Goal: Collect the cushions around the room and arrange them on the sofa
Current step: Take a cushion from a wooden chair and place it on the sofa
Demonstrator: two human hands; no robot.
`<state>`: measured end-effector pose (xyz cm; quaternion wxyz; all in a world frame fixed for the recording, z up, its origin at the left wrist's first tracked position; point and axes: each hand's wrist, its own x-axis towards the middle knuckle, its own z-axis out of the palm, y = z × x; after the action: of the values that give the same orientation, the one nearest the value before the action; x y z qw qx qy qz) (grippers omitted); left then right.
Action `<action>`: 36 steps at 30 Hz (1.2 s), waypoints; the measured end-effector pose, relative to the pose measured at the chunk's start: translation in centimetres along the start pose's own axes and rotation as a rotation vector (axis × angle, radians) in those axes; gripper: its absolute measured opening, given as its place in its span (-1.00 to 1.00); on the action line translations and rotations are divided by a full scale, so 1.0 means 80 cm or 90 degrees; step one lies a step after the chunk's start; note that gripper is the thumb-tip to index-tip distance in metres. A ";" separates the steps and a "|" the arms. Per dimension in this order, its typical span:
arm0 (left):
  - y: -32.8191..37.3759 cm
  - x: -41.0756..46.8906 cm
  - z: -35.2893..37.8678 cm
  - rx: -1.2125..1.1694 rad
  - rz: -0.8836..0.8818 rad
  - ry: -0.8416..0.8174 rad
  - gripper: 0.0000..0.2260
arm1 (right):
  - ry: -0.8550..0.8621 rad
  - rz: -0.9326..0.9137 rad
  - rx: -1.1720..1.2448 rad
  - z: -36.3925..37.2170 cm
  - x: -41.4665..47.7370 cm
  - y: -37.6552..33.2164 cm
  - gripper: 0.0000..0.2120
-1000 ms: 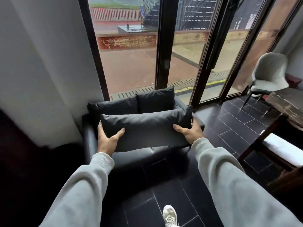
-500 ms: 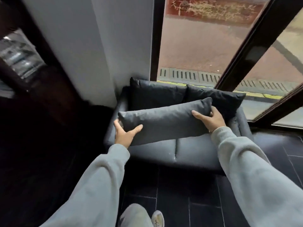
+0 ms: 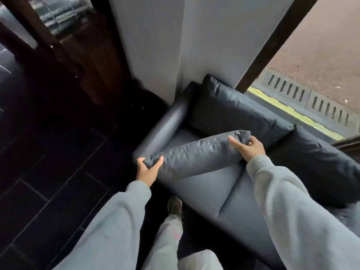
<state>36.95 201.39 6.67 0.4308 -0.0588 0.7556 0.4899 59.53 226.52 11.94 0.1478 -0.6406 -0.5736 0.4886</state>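
The long cushion (image 3: 196,154) is dark grey and narrow. Its long axis runs across the picture on a slant: the left end is lower and nearer to the person, and the right end is higher and points toward the back of the sofa (image 3: 204,193). It is held over the left seat of the sofa, close beside the rounded armrest (image 3: 165,127). I cannot tell if its underside touches the seat or stays a little above it.

Half a second ago the cushion was almost level in the view and its broad face was turned to the camera. Now it shows more of its upper edge and looks thinner, like a roll. The view has also turned: the sofa now runs diagonally to the lower right, and more of the dark floor (image 3: 48,172) is seen on the left. The cushion is lower against the sofa than before.

The left hand (image 3: 147,171) is closed on the left corner of the cushion, with the thumb on top and the fingers curled under it. The right hand (image 3: 251,147) grips the right end, the thumb lies along the top face and the fingers wrap around the far corner. Both arms wear light grey sleeves.

Two back cushions already lean on the sofa back: the left back cushion (image 3: 233,114) stands just behind the held one, and the right back cushion (image 3: 319,162) is beside it. A shoe (image 3: 174,205) stands on the floor, just in front of the sofa.
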 end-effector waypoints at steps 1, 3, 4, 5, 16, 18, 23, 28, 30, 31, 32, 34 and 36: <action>-0.005 0.011 0.005 -0.019 -0.019 0.016 -0.47 | -0.023 -0.002 -0.021 0.011 0.024 0.000 -0.55; -0.014 0.029 0.013 -0.075 -0.057 0.040 -0.50 | -0.064 0.001 -0.056 0.034 0.066 0.001 -0.53; -0.020 0.038 0.018 -0.108 -0.075 0.051 -0.51 | -0.080 0.001 -0.073 0.046 0.086 0.001 -0.49; -0.027 0.048 0.024 -0.139 -0.093 0.063 -0.51 | -0.097 -0.001 -0.088 0.058 0.107 0.000 -0.46; -0.120 0.177 0.100 -0.355 -0.086 0.211 -0.51 | -0.313 -0.078 -0.160 0.246 0.344 0.045 -0.20; -0.134 0.199 0.101 -0.355 -0.063 0.237 -0.56 | -0.330 -0.102 -0.148 0.272 0.365 0.058 -0.23; -0.169 0.232 0.120 -0.268 -0.054 0.248 -0.66 | -0.318 -0.116 -0.170 0.298 0.391 0.081 -0.37; -0.172 0.256 0.118 -0.173 -0.047 0.287 -0.52 | -0.287 -0.145 -0.256 0.312 0.396 0.074 -0.38; -0.176 0.256 0.118 -0.158 -0.056 0.277 -0.53 | -0.277 -0.150 -0.290 0.318 0.396 0.074 -0.43; -0.177 0.256 0.119 -0.145 -0.055 0.274 -0.53 | -0.269 -0.149 -0.305 0.321 0.397 0.075 -0.45; -0.178 0.258 0.119 -0.134 -0.052 0.274 -0.53 | -0.264 -0.143 -0.315 0.324 0.397 0.077 -0.46; -0.176 0.264 0.116 -0.131 -0.057 0.273 -0.52 | -0.257 -0.111 -0.310 0.332 0.393 0.080 -0.38; -0.173 0.268 0.110 -0.118 -0.071 0.257 -0.52 | -0.254 -0.077 -0.290 0.334 0.388 0.081 -0.31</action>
<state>35.95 208.43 -19.34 0.2900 -0.2371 0.7737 0.5110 37.88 241.97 -19.89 -0.0867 -0.5133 -0.7233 0.4538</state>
